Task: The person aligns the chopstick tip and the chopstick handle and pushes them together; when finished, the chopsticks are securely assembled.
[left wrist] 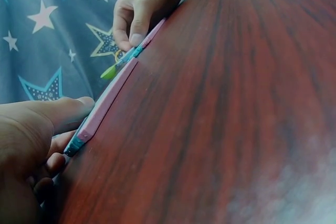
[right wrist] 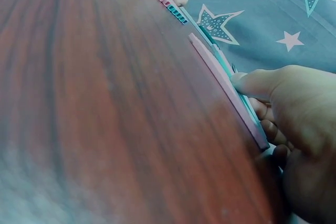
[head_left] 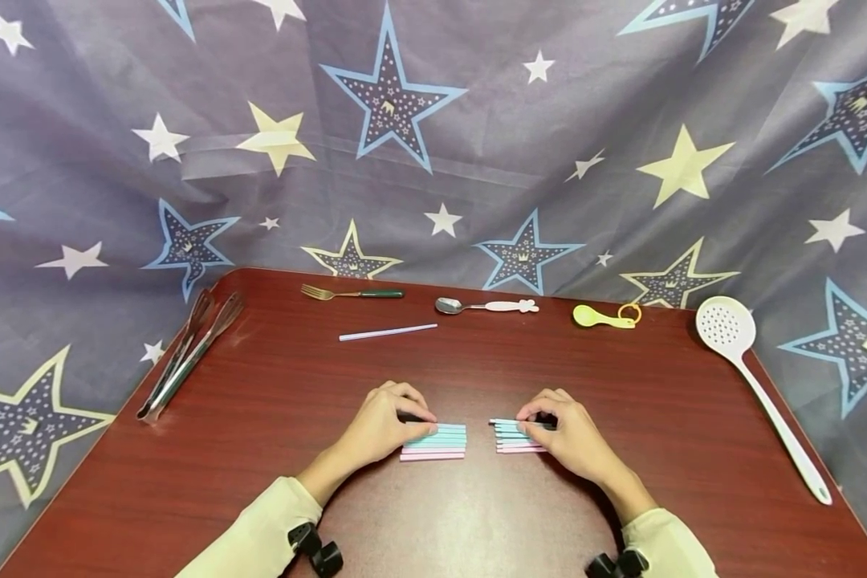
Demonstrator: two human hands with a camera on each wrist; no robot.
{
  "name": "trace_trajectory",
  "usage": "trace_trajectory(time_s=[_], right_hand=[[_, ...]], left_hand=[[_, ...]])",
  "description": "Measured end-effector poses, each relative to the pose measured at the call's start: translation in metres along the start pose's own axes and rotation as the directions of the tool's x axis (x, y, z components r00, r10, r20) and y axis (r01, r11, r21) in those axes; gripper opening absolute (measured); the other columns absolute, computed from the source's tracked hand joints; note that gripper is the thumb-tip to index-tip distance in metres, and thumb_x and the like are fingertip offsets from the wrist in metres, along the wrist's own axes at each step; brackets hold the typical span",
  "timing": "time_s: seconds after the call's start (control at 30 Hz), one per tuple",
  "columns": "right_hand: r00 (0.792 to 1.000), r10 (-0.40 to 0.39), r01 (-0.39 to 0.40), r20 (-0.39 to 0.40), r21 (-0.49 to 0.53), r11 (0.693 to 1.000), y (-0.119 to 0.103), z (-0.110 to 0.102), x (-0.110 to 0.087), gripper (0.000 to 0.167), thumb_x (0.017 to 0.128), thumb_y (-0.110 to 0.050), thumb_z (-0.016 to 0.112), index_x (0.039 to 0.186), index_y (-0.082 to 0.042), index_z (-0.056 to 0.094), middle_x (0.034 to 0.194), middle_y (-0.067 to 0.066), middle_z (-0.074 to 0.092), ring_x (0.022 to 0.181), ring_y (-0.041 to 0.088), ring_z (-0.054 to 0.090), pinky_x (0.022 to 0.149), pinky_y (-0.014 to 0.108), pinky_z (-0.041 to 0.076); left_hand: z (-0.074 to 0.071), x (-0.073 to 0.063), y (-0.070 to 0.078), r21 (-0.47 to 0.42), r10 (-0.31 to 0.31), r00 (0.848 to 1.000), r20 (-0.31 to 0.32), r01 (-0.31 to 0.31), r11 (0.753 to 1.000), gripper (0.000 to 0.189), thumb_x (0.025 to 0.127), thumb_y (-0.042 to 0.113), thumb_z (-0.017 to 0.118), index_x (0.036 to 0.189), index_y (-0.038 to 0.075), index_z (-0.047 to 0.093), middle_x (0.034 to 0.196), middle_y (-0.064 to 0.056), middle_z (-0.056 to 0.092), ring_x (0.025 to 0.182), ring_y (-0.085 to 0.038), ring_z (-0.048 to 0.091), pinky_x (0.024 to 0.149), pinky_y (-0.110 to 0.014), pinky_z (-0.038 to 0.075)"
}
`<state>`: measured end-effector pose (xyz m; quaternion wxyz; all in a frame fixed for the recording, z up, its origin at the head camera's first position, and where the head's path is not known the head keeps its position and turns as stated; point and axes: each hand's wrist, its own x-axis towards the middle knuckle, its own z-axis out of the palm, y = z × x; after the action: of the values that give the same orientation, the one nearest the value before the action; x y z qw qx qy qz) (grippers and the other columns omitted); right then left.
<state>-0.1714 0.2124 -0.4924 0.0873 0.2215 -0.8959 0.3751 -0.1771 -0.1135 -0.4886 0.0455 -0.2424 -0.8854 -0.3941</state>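
Short straws, teal and pink, lie in two side-by-side rows on the table, a left row [head_left: 441, 441] and a right row [head_left: 509, 437], with a gap between them. My left hand [head_left: 386, 421] pinches a teal straw at the far side of the left row with thumb and forefinger. On the other side my right hand [head_left: 571, 429] pinches a teal straw at the far edge of the right row. In the left wrist view a pink straw [left wrist: 107, 95] is the nearest of its row. The right wrist view also has a pink straw [right wrist: 226, 85] in front.
Beyond the rows lies a single lilac straw [head_left: 388, 332]. Along the back are a fork [head_left: 354, 294], a spoon [head_left: 487, 306] and a yellow measuring spoon [head_left: 603, 317]. Metal tongs [head_left: 188, 357] lie at left, a white skimmer [head_left: 759, 385] at right. A star-patterned cloth [head_left: 441, 185] hangs behind.
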Motion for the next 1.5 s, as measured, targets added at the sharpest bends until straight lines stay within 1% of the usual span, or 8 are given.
trace_trajectory(time_s=[0.2, 0.43, 0.63, 0.8, 1.0, 1.13, 1.3, 1.5], right_hand=[[1.0, -0.009, 0.009, -0.015, 0.0, 1.0, 0.001, 0.0, -0.002, 0.025, 0.081, -0.002, 0.083, 0.087, -0.025, 0.074, 0.083, -0.017, 0.063, 0.084, 0.007, 0.054, 0.075, 0.023, 0.046], [0.999, -0.034, 0.035, -0.037, 0.015, 0.999, 0.001, 0.0, -0.003, 0.022, 0.081, -0.004, 0.085, 0.086, -0.023, 0.075, 0.082, -0.016, 0.063, 0.083, 0.007, 0.054, 0.074, 0.022, 0.046], [0.998, -0.042, 0.043, -0.047, 0.014, 0.999, 0.002, 0.001, -0.004, 0.016, 0.081, -0.006, 0.084, 0.086, -0.02, 0.077, 0.082, -0.015, 0.064, 0.083, 0.005, 0.054, 0.074, 0.022, 0.046], [0.996, -0.059, 0.062, -0.069, 0.04, 0.997, 0.001, 0.0, -0.003, 0.017, 0.082, -0.003, 0.083, 0.086, -0.018, 0.077, 0.083, -0.014, 0.065, 0.082, 0.007, 0.058, 0.074, 0.021, 0.047], [0.99, -0.071, 0.08, -0.125, 0.062, 0.995, -0.001, -0.006, 0.0, 0.018, 0.082, -0.001, 0.082, 0.086, -0.017, 0.076, 0.084, -0.01, 0.069, 0.079, 0.003, 0.061, 0.072, 0.018, 0.049], [0.983, -0.071, 0.083, -0.167, 0.068, 0.994, -0.004, -0.009, 0.003, 0.019, 0.083, 0.0, 0.081, 0.087, -0.017, 0.075, 0.085, -0.008, 0.07, 0.079, 0.002, 0.061, 0.072, 0.015, 0.048], [0.979, -0.076, 0.095, -0.187, 0.095, 0.991, -0.009, -0.01, 0.008, 0.021, 0.084, 0.0, 0.081, 0.088, -0.019, 0.074, 0.085, -0.009, 0.07, 0.077, 0.002, 0.059, 0.068, 0.015, 0.048], [0.978, -0.1, 0.126, -0.185, 0.135, 0.983, -0.017, -0.011, 0.017, 0.021, 0.086, 0.001, 0.079, 0.09, -0.019, 0.074, 0.087, -0.006, 0.07, 0.079, 0.004, 0.059, 0.069, 0.019, 0.048]], left_hand=[[0.001, 0.001, 0.003, 0.001, -0.018, 1.0, 0.014, 0.018, 1.0, 0.006, 0.082, 0.029, 0.088, 0.085, 0.03, 0.083, 0.095, 0.018, 0.072, 0.095, -0.007, 0.057, 0.093, -0.04, 0.043], [0.002, 0.001, 0.004, -0.008, -0.056, 0.998, 0.031, 0.057, 0.998, 0.006, 0.082, 0.03, 0.088, 0.083, 0.032, 0.082, 0.093, 0.02, 0.071, 0.095, -0.005, 0.056, 0.094, -0.038, 0.041], [0.002, 0.002, 0.003, -0.006, -0.049, 0.999, 0.024, 0.049, 0.999, 0.005, 0.083, 0.03, 0.086, 0.083, 0.032, 0.082, 0.093, 0.02, 0.071, 0.094, -0.004, 0.056, 0.093, -0.037, 0.042], [0.001, 0.003, 0.002, -0.011, -0.024, 1.0, -0.002, 0.024, 1.0, 0.003, 0.085, 0.03, 0.085, 0.084, 0.029, 0.082, 0.093, 0.019, 0.073, 0.095, -0.005, 0.063, 0.091, -0.032, 0.048], [-0.01, 0.006, 0.004, -0.021, -0.035, 0.999, -0.024, 0.035, 0.999, 0.006, 0.09, 0.033, 0.081, 0.086, 0.029, 0.082, 0.088, 0.017, 0.077, 0.085, 0.0, 0.069, 0.078, -0.024, 0.054], [-0.018, 0.009, 0.01, -0.032, -0.062, 0.997, -0.046, 0.06, 0.998, 0.006, 0.089, 0.037, 0.082, 0.087, 0.031, 0.082, 0.084, 0.019, 0.077, 0.075, 0.003, 0.065, 0.069, -0.02, 0.05], [-0.025, 0.015, 0.017, -0.079, -0.043, 0.996, -0.078, 0.037, 0.996, 0.009, 0.089, 0.037, 0.082, 0.088, 0.028, 0.082, 0.082, 0.016, 0.077, 0.061, -0.001, 0.056, 0.059, -0.02, 0.046], [-0.03, 0.022, 0.024, -0.104, -0.047, 0.993, -0.104, 0.036, 0.994, 0.006, 0.089, 0.035, 0.082, 0.09, 0.029, 0.082, 0.08, 0.017, 0.076, 0.055, -0.006, 0.049, 0.053, -0.021, 0.04]])
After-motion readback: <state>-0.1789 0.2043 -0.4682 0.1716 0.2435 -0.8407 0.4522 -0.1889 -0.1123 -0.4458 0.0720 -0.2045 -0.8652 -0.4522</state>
